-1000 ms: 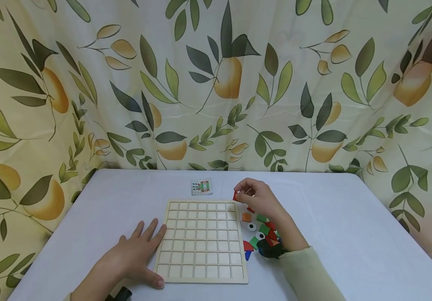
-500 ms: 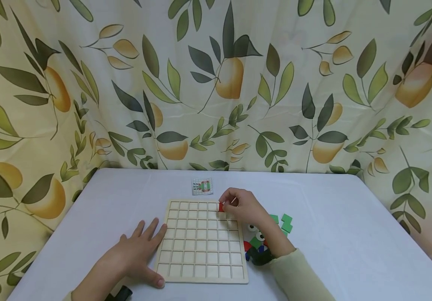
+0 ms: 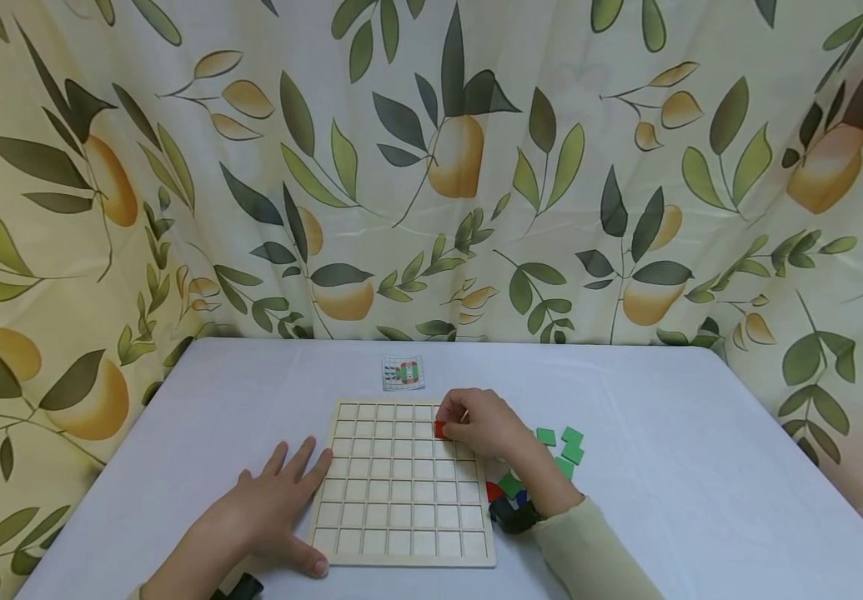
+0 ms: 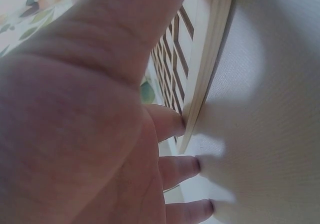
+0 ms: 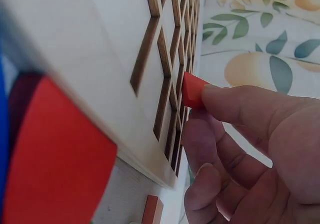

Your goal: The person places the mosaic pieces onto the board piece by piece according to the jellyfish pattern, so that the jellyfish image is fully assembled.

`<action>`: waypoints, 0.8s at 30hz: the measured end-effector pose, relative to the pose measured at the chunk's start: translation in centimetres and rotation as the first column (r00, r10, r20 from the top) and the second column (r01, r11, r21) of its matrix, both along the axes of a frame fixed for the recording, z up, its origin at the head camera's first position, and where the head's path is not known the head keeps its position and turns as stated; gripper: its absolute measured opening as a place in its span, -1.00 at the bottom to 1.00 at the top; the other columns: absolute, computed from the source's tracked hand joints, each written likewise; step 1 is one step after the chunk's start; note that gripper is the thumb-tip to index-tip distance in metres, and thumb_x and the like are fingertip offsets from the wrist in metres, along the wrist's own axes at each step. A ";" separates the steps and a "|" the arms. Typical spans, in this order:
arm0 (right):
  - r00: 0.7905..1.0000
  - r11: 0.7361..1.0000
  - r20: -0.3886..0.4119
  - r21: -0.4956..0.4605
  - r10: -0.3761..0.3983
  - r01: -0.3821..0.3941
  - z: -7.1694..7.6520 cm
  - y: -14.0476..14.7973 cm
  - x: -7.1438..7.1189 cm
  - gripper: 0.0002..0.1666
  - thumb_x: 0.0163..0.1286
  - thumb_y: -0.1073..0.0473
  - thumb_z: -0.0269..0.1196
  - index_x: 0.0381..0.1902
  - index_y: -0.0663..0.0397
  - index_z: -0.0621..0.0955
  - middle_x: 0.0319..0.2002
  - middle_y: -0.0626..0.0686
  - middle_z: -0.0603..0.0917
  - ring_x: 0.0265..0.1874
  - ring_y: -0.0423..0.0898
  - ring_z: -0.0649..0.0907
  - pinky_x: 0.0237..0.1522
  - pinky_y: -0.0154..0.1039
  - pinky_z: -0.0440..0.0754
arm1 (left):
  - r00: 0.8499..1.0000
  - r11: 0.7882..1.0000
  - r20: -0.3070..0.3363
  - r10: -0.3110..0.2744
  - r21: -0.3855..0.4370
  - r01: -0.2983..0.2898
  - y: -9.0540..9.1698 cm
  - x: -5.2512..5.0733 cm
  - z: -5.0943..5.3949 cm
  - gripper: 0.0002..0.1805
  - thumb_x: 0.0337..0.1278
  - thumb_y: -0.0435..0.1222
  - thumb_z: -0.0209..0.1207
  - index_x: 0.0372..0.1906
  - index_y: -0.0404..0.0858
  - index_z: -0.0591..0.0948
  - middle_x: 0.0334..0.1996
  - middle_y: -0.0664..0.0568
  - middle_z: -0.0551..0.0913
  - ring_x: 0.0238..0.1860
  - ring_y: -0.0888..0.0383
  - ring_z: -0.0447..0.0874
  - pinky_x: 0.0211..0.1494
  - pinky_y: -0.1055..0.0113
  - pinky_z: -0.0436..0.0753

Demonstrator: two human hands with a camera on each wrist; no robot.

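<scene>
- My right hand (image 3: 485, 423) is pinching the red piece (image 5: 194, 92) over the board's (image 3: 401, 559) upper right; a second ago it was outside the corner, so it's now reaching the grid.
- My left hand (image 3: 273, 506) is resting, fingers spread, along the left edge.
- My fingers are hiding whether it's seating; my forearm (image 3: 549, 481) is covering some loose pieces (image 3: 572, 452).

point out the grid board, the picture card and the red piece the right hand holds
Grid board (image 3: 399, 492), head view: a bare cell.
Picture card (image 3: 403, 373), head view: its printed middle.
Red piece (image 5: 192, 92), right wrist view: its exposed face.
</scene>
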State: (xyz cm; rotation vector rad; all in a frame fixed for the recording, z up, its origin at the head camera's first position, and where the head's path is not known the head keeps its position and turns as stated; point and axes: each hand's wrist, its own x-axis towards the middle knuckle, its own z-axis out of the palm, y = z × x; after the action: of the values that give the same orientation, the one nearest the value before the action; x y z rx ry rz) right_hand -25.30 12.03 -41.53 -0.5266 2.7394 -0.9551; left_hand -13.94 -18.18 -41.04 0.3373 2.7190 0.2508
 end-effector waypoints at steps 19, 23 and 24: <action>0.998 0.996 -0.002 0.054 0.068 -0.067 -0.1 0.0 0.1 -0.88 0.31 0.24 0.37 -0.23 -0.10 0.69 -0.36 -0.13 0.61 -0.33 -0.12 0.54 -0.20 -0.16 0.56 | 1.000 1.000 0.002 0.002 -0.001 -0.002 0.1 0.1 0.3 0.52 -0.67 0.45 0.45 0.57 -0.18 0.14 0.58 -0.25 -0.02 0.51 -0.48 -0.09 0.12 -0.65 0.15; 0.992 0.989 -0.008 0.085 0.124 -0.123 -0.1 0.1 0.0 -0.94 0.28 0.21 0.40 -0.30 -0.08 0.73 -0.33 -0.15 0.62 -0.34 -0.14 0.54 -0.20 -0.16 0.54 | 1.000 1.000 0.000 0.001 -0.005 -0.001 0.1 0.1 0.4 0.53 -0.68 0.45 0.45 0.57 -0.18 0.14 0.58 -0.26 -0.02 0.50 -0.50 -0.09 0.10 -0.65 0.16; 0.990 0.986 -0.012 0.093 0.137 -0.136 -0.1 0.1 0.0 -0.96 0.27 0.20 0.41 -0.32 -0.07 0.73 -0.32 -0.15 0.62 -0.35 -0.14 0.54 -0.21 -0.16 0.54 | 1.000 1.000 -0.002 0.002 -0.005 -0.002 0.1 0.1 0.4 0.53 -0.68 0.46 0.45 0.57 -0.18 0.14 0.58 -0.26 -0.02 0.50 -0.50 -0.09 0.10 -0.65 0.16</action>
State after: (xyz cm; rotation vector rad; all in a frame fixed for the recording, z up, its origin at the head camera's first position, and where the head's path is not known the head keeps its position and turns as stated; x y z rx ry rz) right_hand -25.26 12.17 -41.60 -0.6994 2.7072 -0.7908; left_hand -13.82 -18.03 -40.68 0.3340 2.7214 0.2440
